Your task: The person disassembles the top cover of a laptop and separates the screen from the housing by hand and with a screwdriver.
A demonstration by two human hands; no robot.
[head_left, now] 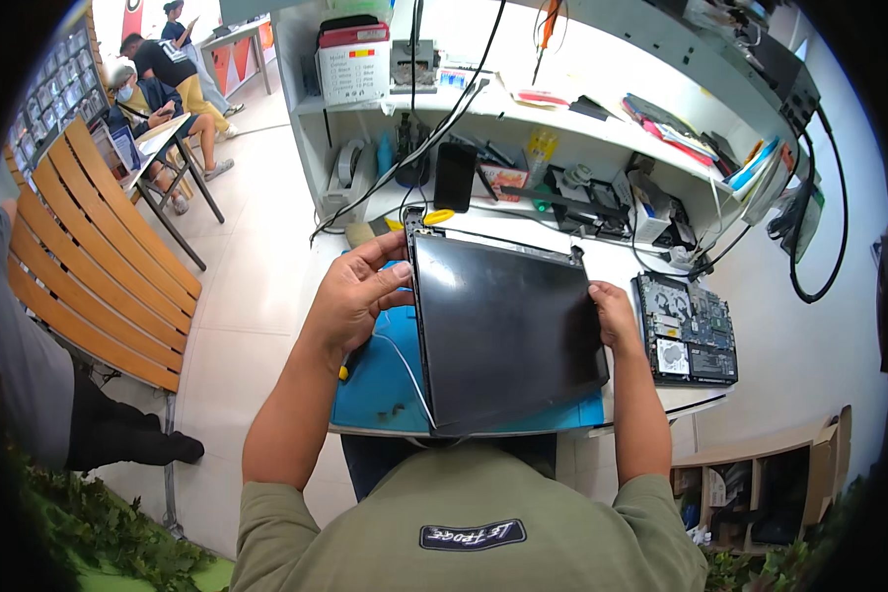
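A dark laptop screen panel point(508, 331) is held up at a tilt above a blue work mat point(365, 380). My left hand point(363, 291) grips its left edge near the top corner, thumb and fingers closed on the frame. On the opposite side, my right hand point(614, 314) pinches the right edge. Hinge parts show at the panel's upper corners. A thin white cable point(402, 360) runs over the mat beside the panel's left edge. To the right of my right hand lies an opened laptop base point(686, 331) with its circuit board and battery exposed.
Behind the panel, a phone point(455, 178) stands upright before a shelf of tools and boxes. Black cables point(434, 133) hang down over the bench. An orange-handled screwdriver point(550, 25) is up high. Left are a slatted wooden bench point(109, 257) and several people.
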